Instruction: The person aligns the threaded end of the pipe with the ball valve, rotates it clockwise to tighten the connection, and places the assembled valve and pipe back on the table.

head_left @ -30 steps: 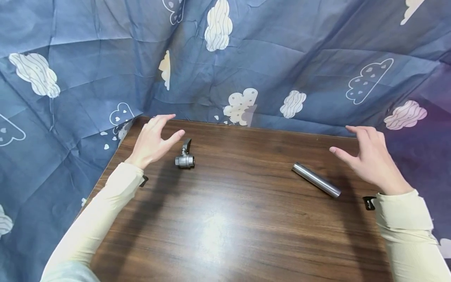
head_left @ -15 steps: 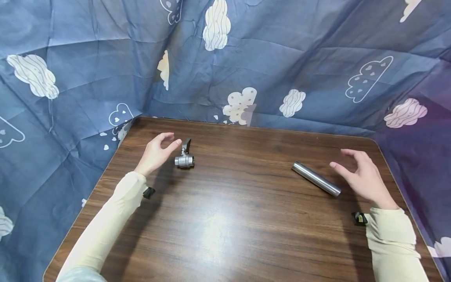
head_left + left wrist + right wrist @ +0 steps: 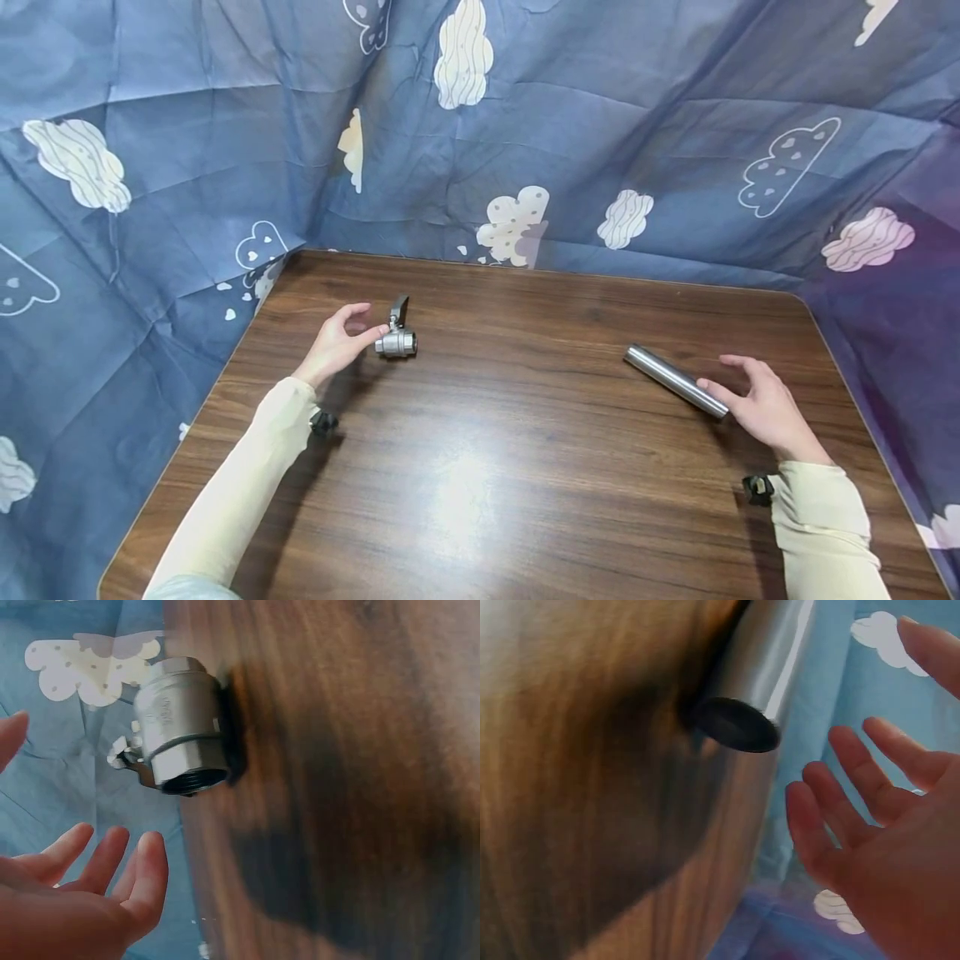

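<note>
Both hands [image 3: 335, 345] [image 3: 768, 410] lower now, fingers [image 3: 154, 877] loose, nr grey valve [image 3: 395, 343] w/ dark lever [image 3: 400, 311] & shiny metal cyl. [image 3: 671, 379]

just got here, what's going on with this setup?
A person has both hands out over a wooden table, fingers relaxed and apart. The left hand is beside a metal valve with a lever; the right hand is by the near end of a metal cylinder. The wrist views show gaps, so neither piece is held. Both lie on the tabletop, well apart from each other.
</note>
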`<state>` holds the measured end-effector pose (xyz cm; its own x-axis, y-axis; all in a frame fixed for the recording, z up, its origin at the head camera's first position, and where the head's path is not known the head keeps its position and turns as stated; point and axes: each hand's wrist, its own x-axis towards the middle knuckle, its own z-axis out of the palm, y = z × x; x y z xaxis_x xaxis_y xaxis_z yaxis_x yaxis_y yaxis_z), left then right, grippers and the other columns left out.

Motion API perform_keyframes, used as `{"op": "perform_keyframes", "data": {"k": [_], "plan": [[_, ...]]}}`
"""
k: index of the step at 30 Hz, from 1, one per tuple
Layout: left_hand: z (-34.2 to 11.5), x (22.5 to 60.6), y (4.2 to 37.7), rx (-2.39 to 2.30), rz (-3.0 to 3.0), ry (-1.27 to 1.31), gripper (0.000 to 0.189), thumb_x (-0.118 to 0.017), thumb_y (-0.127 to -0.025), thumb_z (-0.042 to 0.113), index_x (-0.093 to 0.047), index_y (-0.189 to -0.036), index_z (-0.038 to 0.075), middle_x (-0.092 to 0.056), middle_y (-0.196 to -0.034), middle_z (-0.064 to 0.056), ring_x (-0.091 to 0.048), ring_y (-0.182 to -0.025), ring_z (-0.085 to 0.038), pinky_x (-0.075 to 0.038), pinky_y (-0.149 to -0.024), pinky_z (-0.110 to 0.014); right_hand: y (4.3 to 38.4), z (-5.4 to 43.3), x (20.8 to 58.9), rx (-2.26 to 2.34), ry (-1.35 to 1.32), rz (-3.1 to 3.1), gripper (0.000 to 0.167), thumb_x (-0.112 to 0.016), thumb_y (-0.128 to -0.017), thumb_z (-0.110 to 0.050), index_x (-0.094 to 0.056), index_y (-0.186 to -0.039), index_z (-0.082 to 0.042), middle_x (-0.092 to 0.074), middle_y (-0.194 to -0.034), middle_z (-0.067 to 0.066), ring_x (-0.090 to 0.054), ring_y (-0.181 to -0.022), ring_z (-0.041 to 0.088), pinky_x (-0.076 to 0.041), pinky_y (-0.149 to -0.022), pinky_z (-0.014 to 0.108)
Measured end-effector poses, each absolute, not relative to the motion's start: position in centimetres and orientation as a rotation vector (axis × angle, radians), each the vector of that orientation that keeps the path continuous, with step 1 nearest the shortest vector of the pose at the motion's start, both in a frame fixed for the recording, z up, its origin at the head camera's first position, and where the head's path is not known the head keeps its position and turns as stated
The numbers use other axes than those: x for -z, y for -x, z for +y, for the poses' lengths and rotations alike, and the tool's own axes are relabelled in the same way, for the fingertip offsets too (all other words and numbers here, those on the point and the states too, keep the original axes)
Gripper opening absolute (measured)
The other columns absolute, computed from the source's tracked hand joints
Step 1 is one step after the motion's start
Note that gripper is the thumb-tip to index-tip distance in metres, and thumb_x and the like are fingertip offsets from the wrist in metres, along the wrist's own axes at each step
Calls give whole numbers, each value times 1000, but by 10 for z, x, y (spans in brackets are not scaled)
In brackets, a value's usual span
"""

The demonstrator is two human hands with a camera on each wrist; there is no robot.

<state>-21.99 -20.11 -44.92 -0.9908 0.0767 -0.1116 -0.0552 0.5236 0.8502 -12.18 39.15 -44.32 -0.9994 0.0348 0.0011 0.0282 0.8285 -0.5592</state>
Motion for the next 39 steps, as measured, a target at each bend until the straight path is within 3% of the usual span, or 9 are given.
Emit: {"op": "perform_keyframes", "data": {"k": [5, 9, 17, 22, 26, 30, 35, 39], "plan": [[-201, 461, 220, -1479, 2563, 0, 73, -72, -85, 32, -39, -144, 3, -46, -146, -19, -49, -128, -38, -42, -106, -50, 119, 397, 453, -920, 50, -3067, 70, -62, -91, -42, -41, -135, 10, -45, -129, 39, -42, -116, 53, -37, -87, 61], [-199, 468, 220, -1506, 2508, 10, 72, -74, -84, 26, -40, -143, 3, -47, -145, -18, -51, -125, -37, -44, -104, -47, 119, 398, 458, -882, 30, -3083, 69, -64, -90, -40, -43, -132, 10, -51, -122, 38, -49, -110, 49, -40, -83, 56], [-194, 476, 223, -1555, 2434, 21, 73, -76, -82, 20, -40, -143, 3, -47, -144, -19, -52, -120, -35, -46, -94, -35, 116, 402, 465, -826, -22, -3063, 70, -76, -82, -36, -50, -126, 11, -59, -113, 34, -57, -99, 41, -39, -70, 27], [-193, 480, 225, -1541, 2421, 29, 74, -75, -81, 16, -39, -144, 2, -46, -145, -19, -52, -116, -33, -45, -88, -27, 116, 407, 470, -793, -42, -3066, 71, -80, -77, -36, -53, -124, 9, -62, -109, 31, -59, -93, 34, -37, -65, 20], [-190, 482, 227, -1521, 2429, 25, 72, -75, -81, 14, -40, -142, 2, -49, -140, -20, -53, -113, -33, -44, -85, -24, 115, 408, 472, -763, -68, -3057, 69, -82, -74, -34, -55, -121, 9, -63, -108, 31, -59, -93, 36, -37, -68, 24], [-187, 482, 229, -1502, 2433, 6, 70, -75, -81, 12, -42, -141, 0, -53, -132, -24, -55, -112, -33, -46, -84, -24, 114, 408, 474, -743, -87, -3057, 66, -82, -73, -31, -56, -118, 10, -62, -107, 33, -58, -94, 42, -36, -73, 36], [-186, 484, 230, -1473, 2455, -10, 68, -75, -81, 11, -42, -139, -3, -54, -130, -26, -55, -113, -33, -46, -92, -29, 115, 410, 478, -743, -88, -3078, 65, -80, -75, -29, -55, -118, 11, -60, -109, 37, -54, -98, 48, -33, -82, 54], [-186, 486, 232, -1433, 2469, -5, 67, -75, -81, 12, -43, -138, -4, -55, -129, -26, -55, -115, -34, -45, -98, -36, 115, 411, 480, -745, -88, -3085, 63, -80, -76, -28, -55, -117, 12, -60, -107, 37, -54, -97, 48, -32, -84, 56]]}}
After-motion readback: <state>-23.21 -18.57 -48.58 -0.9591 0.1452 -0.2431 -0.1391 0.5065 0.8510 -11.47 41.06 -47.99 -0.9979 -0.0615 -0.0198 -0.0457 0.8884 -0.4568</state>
